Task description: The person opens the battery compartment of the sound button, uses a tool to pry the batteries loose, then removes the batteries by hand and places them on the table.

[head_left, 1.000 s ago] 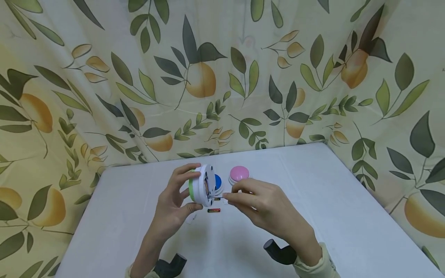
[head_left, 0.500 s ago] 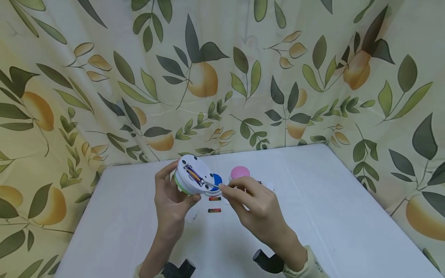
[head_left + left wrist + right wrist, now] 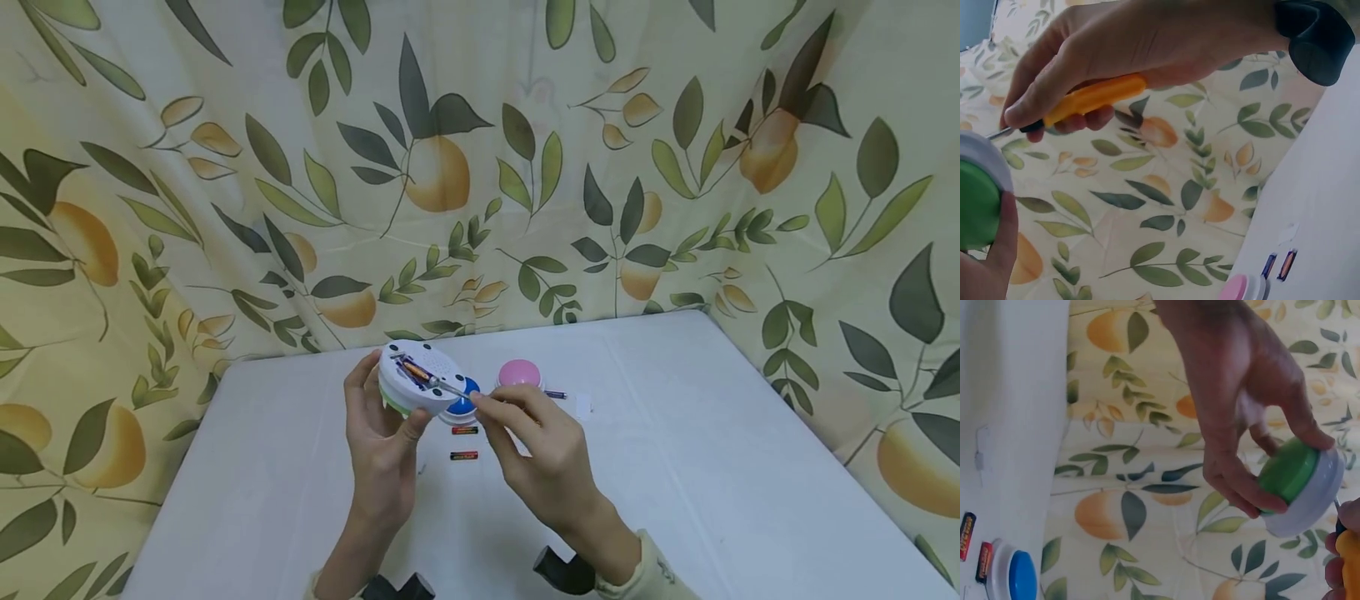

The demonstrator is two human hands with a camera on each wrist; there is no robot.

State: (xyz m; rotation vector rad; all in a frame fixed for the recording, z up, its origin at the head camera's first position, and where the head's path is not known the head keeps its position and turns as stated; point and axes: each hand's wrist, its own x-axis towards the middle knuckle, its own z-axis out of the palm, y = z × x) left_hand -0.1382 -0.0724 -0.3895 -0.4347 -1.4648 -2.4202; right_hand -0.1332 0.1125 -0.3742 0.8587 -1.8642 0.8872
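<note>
My left hand (image 3: 382, 450) grips a white round push-button device (image 3: 442, 360) by its rim, its underside turned up. The green button (image 3: 1291, 467) on its other face shows in the right wrist view. An uncovered battery slot in the underside holds at least one battery (image 3: 417, 372). My right hand (image 3: 543, 446) holds a screwdriver (image 3: 1097, 99) with a yellow handle and black collar. In the head view the screwdriver's thin metal shaft (image 3: 452, 388) reaches over the underside, its tip at the end of the slot. Whether the tip touches the battery cannot be told.
Behind the hands on the white table (image 3: 720, 467) stand a blue push button (image 3: 465, 403) and a pink one (image 3: 519, 372). Two red-and-black batteries (image 3: 464, 456) lie nearer me. Another battery (image 3: 556, 394) and a small pale piece (image 3: 583, 406) lie right of the pink button. A patterned curtain hangs behind.
The device has turned from edge-on so its underside and battery slot face up. The screwdriver tip has moved from near the rim to the slot's end, with my right hand shifting left.
</note>
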